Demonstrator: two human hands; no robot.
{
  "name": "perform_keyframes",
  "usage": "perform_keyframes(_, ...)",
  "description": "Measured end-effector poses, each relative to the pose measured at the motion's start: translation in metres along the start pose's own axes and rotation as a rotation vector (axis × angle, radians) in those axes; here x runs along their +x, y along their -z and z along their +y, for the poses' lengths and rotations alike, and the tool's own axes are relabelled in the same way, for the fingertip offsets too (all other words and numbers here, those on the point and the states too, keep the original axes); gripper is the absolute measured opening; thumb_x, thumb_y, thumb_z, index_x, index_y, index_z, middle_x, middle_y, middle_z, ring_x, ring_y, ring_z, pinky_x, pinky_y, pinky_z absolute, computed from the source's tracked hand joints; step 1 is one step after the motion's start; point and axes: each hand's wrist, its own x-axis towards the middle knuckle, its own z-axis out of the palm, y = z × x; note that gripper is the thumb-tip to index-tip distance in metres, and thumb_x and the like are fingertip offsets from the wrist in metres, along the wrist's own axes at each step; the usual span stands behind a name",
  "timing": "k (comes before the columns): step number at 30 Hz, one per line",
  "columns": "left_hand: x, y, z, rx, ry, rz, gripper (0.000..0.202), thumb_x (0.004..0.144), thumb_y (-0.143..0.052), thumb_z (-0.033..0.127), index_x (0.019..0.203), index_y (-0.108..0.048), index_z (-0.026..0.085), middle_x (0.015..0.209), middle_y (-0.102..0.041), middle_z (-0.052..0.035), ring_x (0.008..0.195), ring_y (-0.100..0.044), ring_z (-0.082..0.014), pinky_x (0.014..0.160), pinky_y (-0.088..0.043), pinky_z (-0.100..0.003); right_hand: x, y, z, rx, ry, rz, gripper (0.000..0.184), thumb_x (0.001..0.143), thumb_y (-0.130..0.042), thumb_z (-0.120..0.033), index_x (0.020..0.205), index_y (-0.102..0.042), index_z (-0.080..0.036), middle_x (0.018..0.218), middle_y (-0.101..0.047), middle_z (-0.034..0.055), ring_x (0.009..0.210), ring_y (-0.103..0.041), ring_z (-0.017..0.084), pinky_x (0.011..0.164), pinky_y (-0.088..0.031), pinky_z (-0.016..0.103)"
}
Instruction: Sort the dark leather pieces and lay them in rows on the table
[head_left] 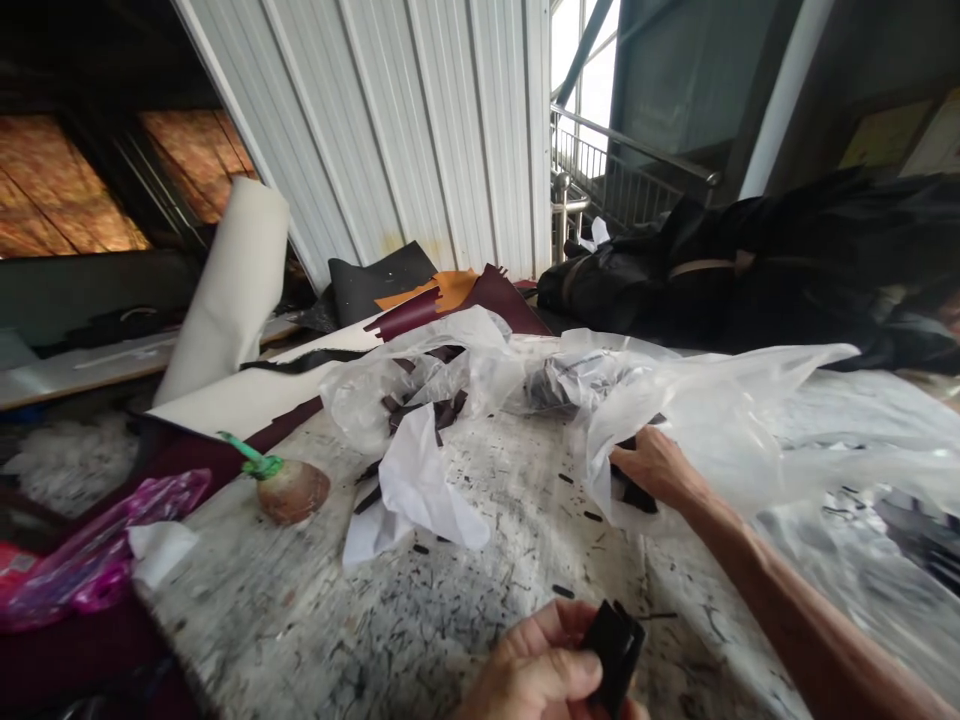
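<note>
Black leather piece, a small dark square-edged scrap, sits at the bottom centre of the frame, held in the curled fingers of the person's left hand just above the speckled white worktop; the thumb is out of sight, so the exact pinch is hard to tell. The right hand reaches in from the lower right, its fingers loosely extended and lying on a clear plastic bag, with dark leather scraps just beside them under the plastic. Small black strips lie scattered over the worktop; crumpled white paper sits at the centre, with more plastic and dark offcuts bunched behind it. Toward the left edge stands a round brown bulb with a green tip, and a pink plastic bag lies lower left; upper left, a white roll leans against a corrugated metal wall; maroon leather and orange leather lie at the back; a black bundle fills the upper right, below a metal railing.
</note>
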Motion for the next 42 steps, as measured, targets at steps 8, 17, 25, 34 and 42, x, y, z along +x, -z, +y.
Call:
perform_keyframes(8, 0.003, 0.000, 0.000, -0.032, 0.044, 0.003, 0.033, 0.059, -0.081, 0.020, 0.087, -0.063, 0.018, 0.070, -0.067, -0.0020, 0.065, -0.066, -0.0170, 0.054, -0.040, -0.023, 0.002, 0.011, 0.004, 0.382, -0.066, 0.017, 0.016, 0.063, -0.063, -0.028, 0.072, -0.065, -0.015, 0.065, -0.062, 0.0017, 0.068, -0.060, 0.020, 0.060, -0.042, 0.027)
perform_keyframes(17, 0.001, -0.044, 0.001, -0.205, -0.024, 0.344, 0.015, 0.083, -0.055, 0.011, 0.097, -0.056, 0.015, 0.078, -0.068, -0.0048, 0.067, -0.066, -0.0168, 0.061, -0.049, -0.028, -0.051, 0.033, -0.008, 1.050, -0.099, -0.130, 0.030, 0.069, -0.069, -0.036, 0.088, -0.063, -0.014, 0.079, -0.068, 0.0046, 0.065, -0.062, 0.014, 0.065, -0.051, 0.028)
perform_keyframes(25, 0.020, -0.078, -0.026, -0.346, -0.182, 0.290, 0.018, 0.086, -0.053, 0.020, 0.100, -0.062, 0.012, 0.089, -0.071, -0.0092, 0.081, -0.067, -0.0182, 0.076, -0.050, -0.029, -0.160, 0.019, -0.013, 1.369, -0.146, -0.064, 0.030, 0.077, -0.067, -0.039, 0.096, -0.059, -0.019, 0.079, -0.063, 0.0014, 0.072, -0.059, 0.016, 0.069, -0.048, 0.029)
perform_keyframes(34, 0.021, -0.099, -0.063, -0.332, -0.043, 0.164, 0.032, 0.090, -0.043, 0.037, 0.086, -0.063, 0.012, 0.077, -0.065, -0.0070, 0.075, -0.064, -0.0190, 0.072, -0.049, -0.029, -0.207, 0.017, -0.001, 0.689, 0.044, 0.214, 0.024, 0.080, -0.059, -0.027, 0.104, -0.060, -0.024, 0.101, -0.060, 0.0043, 0.090, -0.057, 0.020, 0.080, -0.046, 0.032)
perform_keyframes(42, 0.035, -0.106, -0.081, -0.373, -0.087, 0.257, 0.033, 0.091, -0.041, 0.033, 0.080, -0.065, 0.013, 0.076, -0.067, -0.0074, 0.068, -0.065, -0.0163, 0.067, -0.052, -0.027, -0.215, 0.015, 0.017, 1.459, -0.186, 0.367, 0.032, 0.089, -0.046, -0.048, 0.096, -0.068, -0.026, 0.102, -0.068, 0.0032, 0.096, -0.062, 0.019, 0.090, -0.046, 0.036)
